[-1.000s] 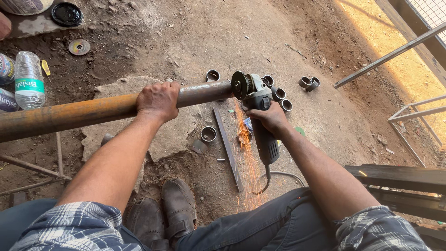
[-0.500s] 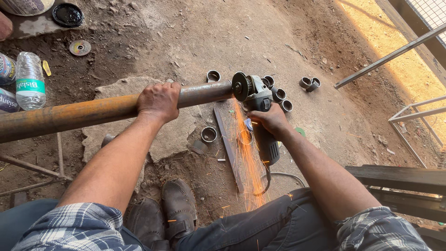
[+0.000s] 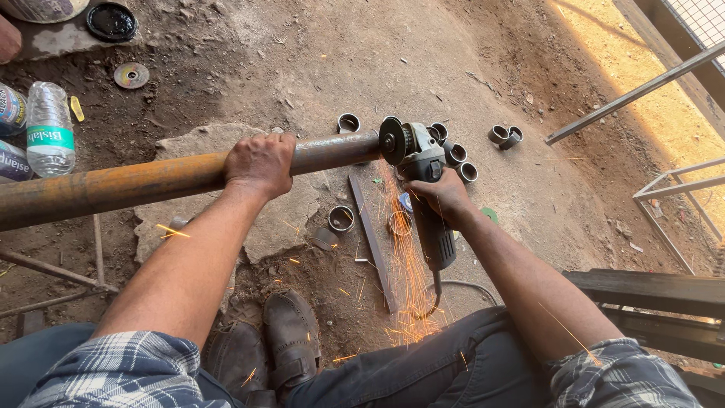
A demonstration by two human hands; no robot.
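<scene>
Gripping a long rusty pipe (image 3: 151,181) from above, the left hand (image 3: 260,165) is wrapping its fingers (image 3: 257,180) fully closed around it, just short of the pipe's right end. The pipe is running almost level across the view, its long axis going from the far left edge toward the middle, held above the dirt floor (image 3: 302,68). The right hand (image 3: 445,198) is clasping the body of an angle grinder (image 3: 423,189), fingers shut around it. The grinder's disc (image 3: 391,140) is meeting the pipe's end crosswise, at right angles to its length, and sparks (image 3: 408,279) are falling toward the person's legs. Short cut rings (image 3: 457,155) are lying just beyond the disc.
</scene>
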